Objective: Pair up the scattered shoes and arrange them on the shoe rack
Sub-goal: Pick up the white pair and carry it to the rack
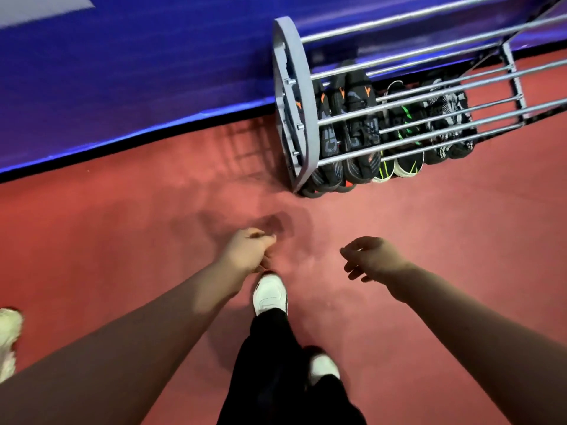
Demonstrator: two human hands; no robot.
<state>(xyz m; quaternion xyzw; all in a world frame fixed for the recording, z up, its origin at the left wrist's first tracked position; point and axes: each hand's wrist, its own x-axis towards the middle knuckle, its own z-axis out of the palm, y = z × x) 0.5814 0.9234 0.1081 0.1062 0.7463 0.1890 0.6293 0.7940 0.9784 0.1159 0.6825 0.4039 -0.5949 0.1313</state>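
**Hands free, next shoe likely off to the left**

Both hands are hanging empty over the red floor (460, 240). The left hand (248, 250) is curling its fingers (270, 239) loosely on nothing; the right hand (374, 259) is showing its fingers (348, 248) slack and apart.

The rack (296, 96) is standing by the blue wall (122, 72), up and to the right. Its low shelf is carrying three pairs side by side: the orange pair (359, 118) by the grey end, the green pair (405, 118) in the middle, the black-and-white pair (448, 111) furthest along.

A white shoe (7, 338) is peeking in at the left edge, blurred; whether it is a loose one I cannot tell. If it is, the job is calling for a turn left and a firm grip at the heel; I'd be looking round for its mate before heading back. Then both are going on a higher shelf, toes the same way, sides touching.
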